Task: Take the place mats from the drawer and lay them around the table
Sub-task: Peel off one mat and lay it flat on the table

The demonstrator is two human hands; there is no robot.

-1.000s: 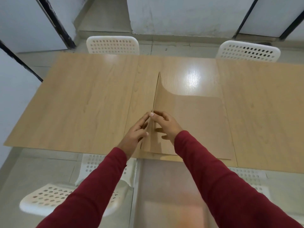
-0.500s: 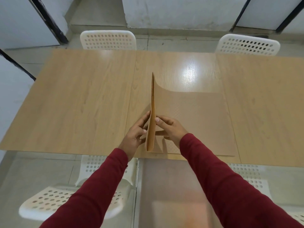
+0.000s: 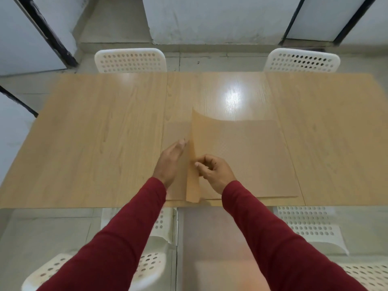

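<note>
At the lower centre of the frame a stack of tan place mats (image 3: 247,156) lies on the wooden worktop (image 3: 94,139). The right hand (image 3: 214,172) pinches the top mat's lifted left edge; the left hand (image 3: 171,162), fingers straight, rests flat on the mat underneath.

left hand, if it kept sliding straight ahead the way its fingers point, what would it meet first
Probably nothing soon. The left hand points away across the table, left of the lifted place mat. Bare tabletop lies ahead, then the far edge near a white chair. Depth is uncertain.
</note>
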